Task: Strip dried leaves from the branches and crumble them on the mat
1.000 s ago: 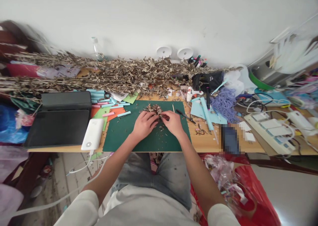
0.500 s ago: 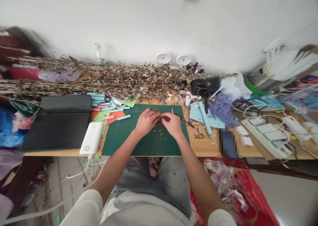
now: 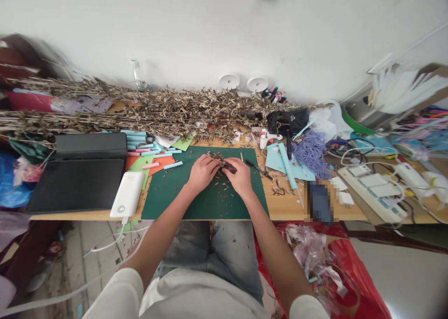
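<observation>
Over the green cutting mat [image 3: 168, 197], my left hand [image 3: 203, 173] curls its fingers round a small clump of dried leaves [image 3: 218, 157]. My right hand [image 3: 239, 175] meets it from the other side, thumb and fingers closed on the same clump. The fingertips of both hands nearly touch, and part of the clump is hidden by them. Brown crumbs and leaf bits lie scattered on the mat below and between the hands. A black pen [image 3: 258, 169] lies at the mat's right edge, beyond my right hand.
Long dried plant stalks [image 3: 182, 109] stretch along the wall. At left are a black tablet case [image 3: 77, 186], a white power bank [image 3: 126, 195] and rolled paper tubes [image 3: 135, 139]. To the right lie purple yarn [image 3: 311, 155], a glue gun [image 3: 269, 137] and a power strip [image 3: 373, 195].
Both hands have shifted slightly left with the view. My fingers have drawn a little apart, and more of the dried leaf clump shows between them.
</observation>
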